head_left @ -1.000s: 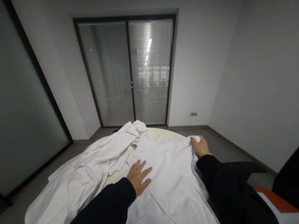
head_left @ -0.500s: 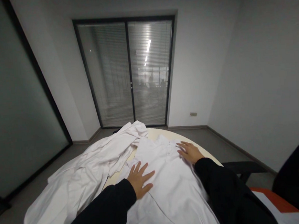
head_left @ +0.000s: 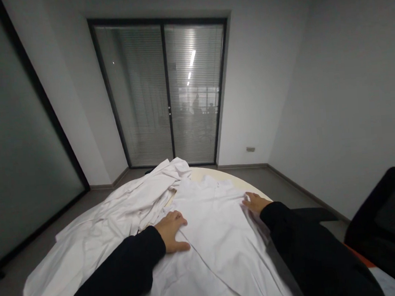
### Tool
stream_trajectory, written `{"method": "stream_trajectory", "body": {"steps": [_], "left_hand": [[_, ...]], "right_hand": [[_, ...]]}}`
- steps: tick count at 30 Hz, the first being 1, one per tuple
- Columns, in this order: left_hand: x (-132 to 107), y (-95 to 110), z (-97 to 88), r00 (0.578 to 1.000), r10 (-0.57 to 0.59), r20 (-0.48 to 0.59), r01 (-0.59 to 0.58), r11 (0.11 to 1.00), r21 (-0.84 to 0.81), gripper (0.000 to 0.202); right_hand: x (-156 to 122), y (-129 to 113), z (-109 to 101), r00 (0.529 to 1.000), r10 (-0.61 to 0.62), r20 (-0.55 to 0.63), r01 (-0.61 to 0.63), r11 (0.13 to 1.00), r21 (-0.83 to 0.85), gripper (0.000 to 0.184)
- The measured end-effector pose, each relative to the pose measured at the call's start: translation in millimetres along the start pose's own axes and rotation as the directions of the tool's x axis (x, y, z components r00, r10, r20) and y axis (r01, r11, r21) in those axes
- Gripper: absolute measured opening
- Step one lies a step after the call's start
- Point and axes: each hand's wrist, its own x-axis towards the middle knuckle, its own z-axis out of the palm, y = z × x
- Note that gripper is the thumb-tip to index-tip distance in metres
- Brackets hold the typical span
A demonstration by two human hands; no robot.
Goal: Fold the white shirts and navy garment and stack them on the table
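On the table [head_left: 199, 172], a wht shirt [head_left: 221, 237] is lying spread; a wht cloth heap [head_left: 104, 228] is sitting L of the shirt. L hand [head_left: 171, 232] is resting near shirt's L edge, thumb out, fingers bent; R hand [head_left: 256, 203] is touching its R edge, part-curled. Can't tell if either's gripping.

Left hand [head_left: 172, 232] curled (thumb splayed); right hand [head_left: 255, 203] farther forward.
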Motion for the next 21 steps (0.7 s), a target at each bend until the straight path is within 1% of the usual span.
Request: {"method": "stream_trajectory", "body": {"steps": [3,5,8,10,12,15,18,19,20,21], "left_hand": [[-15.7,15.2,-12.0,0.984,-0.055,0.170,0.065,0.996,-0.055,0.051],[-25.4,22.6,-13.6,0.968,-0.079,0.238,0.098,0.993,-0.067,0.045],[-33.5,24.7,-10.3,0.963,-0.134,0.234,0.151,0.987,-0.056,0.039],[-34.2,21.4,-7.8,0.956,-0.166,0.243,0.190,0.979,-0.075,0.039],[-33.1,16.4,-6.2,0.953,-0.167,0.252,0.200,0.973,-0.112,0.038],[-31.6,8.3,-4.5,0.958,-0.129,0.257,0.174,0.971,-0.162,0.035],[-31.0,1.2,-1.5,0.967,-0.087,0.239,0.135,0.973,-0.189,0.032],[-30.4,-0.8,-0.3,0.971,-0.079,0.226,0.125,0.973,-0.195,0.030],[-29.6,-2.6,0.9,0.975,-0.071,0.211,0.115,0.973,-0.201,0.028],[-28.3,-4.0,1.9,0.978,-0.064,0.197,0.105,0.973,-0.206,0.026]], "right_hand": [[-3.5,20.5,-3.2,0.996,0.092,0.011,-0.092,0.996,0.001,0.046],[-7.1,29.9,-6.2,0.992,0.122,0.036,-0.122,0.992,0.020,0.045],[-14.4,37.2,-12.5,0.992,0.077,0.102,-0.085,0.993,0.077,0.052],[-20.2,38.7,-16.7,0.990,0.020,0.139,-0.037,0.992,0.119,0.056],[-25.9,38.9,-20.1,0.985,-0.037,0.170,0.008,0.986,0.168,0.057],[-33.4,40.3,-22.8,0.971,-0.108,0.214,0.054,0.968,0.246,0.056],[-39.1,46.5,-22.3,0.946,-0.185,0.265,0.082,0.931,0.357,0.043],[-40.6,49.6,-21.6,0.936,-0.208,0.283,0.077,0.907,0.413,0.039],[-41.8,52.9,-20.6,0.926,-0.221,0.305,0.055,0.881,0.469,0.039],[-42.7,56.0,-19.6,0.920,-0.219,0.325,0.024,0.859,0.511,0.043]]}}
